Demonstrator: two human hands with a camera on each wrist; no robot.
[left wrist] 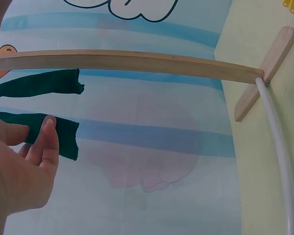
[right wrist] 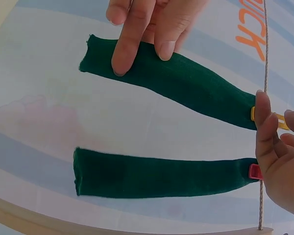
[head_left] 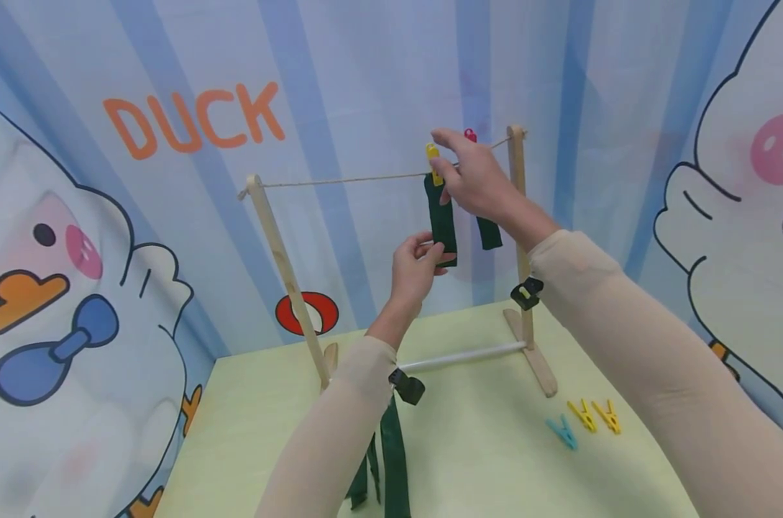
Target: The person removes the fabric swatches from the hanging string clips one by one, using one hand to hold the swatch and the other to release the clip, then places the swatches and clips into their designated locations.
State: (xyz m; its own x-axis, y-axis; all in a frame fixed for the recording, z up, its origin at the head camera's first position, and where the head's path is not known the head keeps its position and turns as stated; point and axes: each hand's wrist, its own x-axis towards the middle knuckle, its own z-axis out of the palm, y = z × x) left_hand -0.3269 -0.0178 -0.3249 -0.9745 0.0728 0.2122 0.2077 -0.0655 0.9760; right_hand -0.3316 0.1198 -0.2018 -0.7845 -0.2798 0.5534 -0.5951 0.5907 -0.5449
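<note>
A green strip (head_left: 440, 219) hangs from a string under a yellow clothespin (head_left: 433, 164). At the clothespin my right hand (head_left: 478, 180) has its fingers spread, some of them in front of it in the right wrist view. My left hand (head_left: 415, 270) touches the strip near its lower end; in the right wrist view, one straight finger lies across the cloth (right wrist: 171, 76) and another digit rests at its edge. Beside it hangs a second green strip (right wrist: 152, 176), held by a red clothespin (right wrist: 255, 172).
The string (head_left: 346, 180) runs between two wooden posts (head_left: 281, 259), joined low down by a white rod (head_left: 462, 356). Yellow pegs (head_left: 607, 416) and a blue peg (head_left: 562, 433) lie on the table at right. More green strips (head_left: 394, 460) are near the front, partly behind my left forearm.
</note>
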